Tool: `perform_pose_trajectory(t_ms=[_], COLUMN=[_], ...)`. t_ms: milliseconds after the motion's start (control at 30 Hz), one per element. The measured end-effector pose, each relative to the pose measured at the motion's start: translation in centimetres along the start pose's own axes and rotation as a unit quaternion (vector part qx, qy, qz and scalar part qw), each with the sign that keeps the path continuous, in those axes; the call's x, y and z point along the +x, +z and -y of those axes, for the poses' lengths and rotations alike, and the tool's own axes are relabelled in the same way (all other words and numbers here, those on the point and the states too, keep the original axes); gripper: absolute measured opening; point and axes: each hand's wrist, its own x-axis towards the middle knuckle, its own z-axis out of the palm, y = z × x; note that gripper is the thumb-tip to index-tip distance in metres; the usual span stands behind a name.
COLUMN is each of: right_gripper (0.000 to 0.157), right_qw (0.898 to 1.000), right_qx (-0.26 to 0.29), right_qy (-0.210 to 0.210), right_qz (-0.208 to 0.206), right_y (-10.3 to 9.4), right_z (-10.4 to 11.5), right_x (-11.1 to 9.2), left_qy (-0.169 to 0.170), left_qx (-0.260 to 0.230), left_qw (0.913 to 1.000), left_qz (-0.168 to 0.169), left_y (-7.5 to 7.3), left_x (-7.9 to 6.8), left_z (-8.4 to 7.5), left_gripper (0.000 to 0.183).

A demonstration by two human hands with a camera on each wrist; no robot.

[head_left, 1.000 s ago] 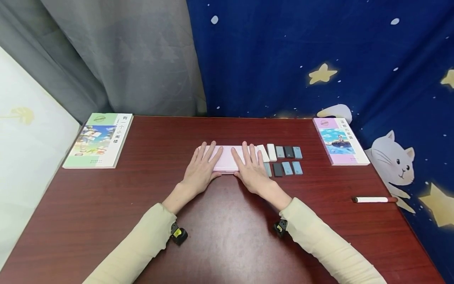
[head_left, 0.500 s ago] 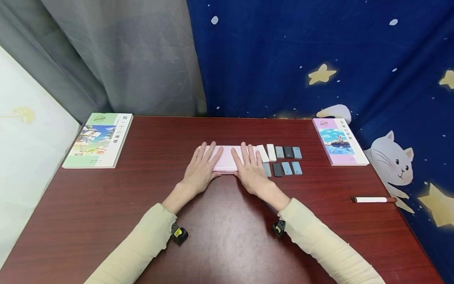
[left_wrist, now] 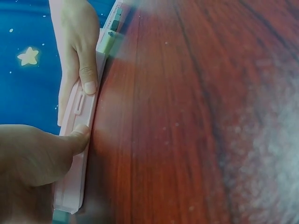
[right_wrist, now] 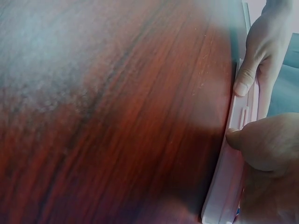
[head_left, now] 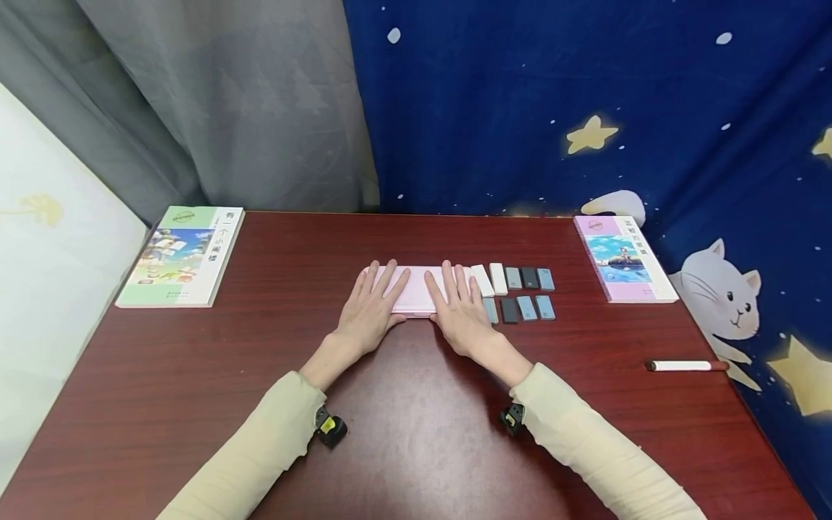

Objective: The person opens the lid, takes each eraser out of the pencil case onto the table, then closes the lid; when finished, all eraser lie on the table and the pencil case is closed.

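Note:
A flat pink case (head_left: pixel 412 290) with a small raised latch on its front side lies shut on the table. My left hand (head_left: pixel 367 307) rests over its left part, fingers straight and spread on the lid, thumb (left_wrist: pixel 80 135) against the front side. Over the right part my right hand (head_left: pixel 460 314) lies likewise, its thumb (right_wrist: pixel 235 138) on that same front side. Just right of the case are a white block (head_left: pixel 498 279), another partly behind my right fingers, and several small blue-grey and black blocks (head_left: pixel 529 278) in two rows. The hands cover both ends of the case.
A green-and-white book (head_left: pixel 178 257) lies at the table's back left, and a purple-and-white book (head_left: pixel 624 258) at the back right. Nearer the right edge is a white marker (head_left: pixel 686 366) with dark ends. Grey and blue curtains (head_left: pixel 468 108) hang behind the table.

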Motion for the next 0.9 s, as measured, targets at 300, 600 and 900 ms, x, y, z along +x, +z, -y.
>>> perform_pose_trajectory(t_ms=[300,600,900], right_gripper=[0.065,0.067,0.066], right_qw=[1.000,1.000,0.992], right_qx=[-0.012,0.013,0.125], right_qy=[0.007,0.006,-0.010], right_qz=[0.013,0.020,0.012], right_y=[-0.3,-0.5,-0.6], right_z=[0.3,0.2,-1.1], right_x=[0.2,0.4,0.0], left_qy=[-0.005,-0.017,-0.023], left_qx=[0.000,-0.004,-0.051], left_qw=[1.0000,0.9997,0.9984], left_qz=[0.000,0.018,-0.012], left_y=[-0.2,-0.6,-0.2], left_x=[-0.1,0.0,-0.6], left_z=[-0.1,-0.2,-0.1], left_gripper=[0.074,0.075,0.080])
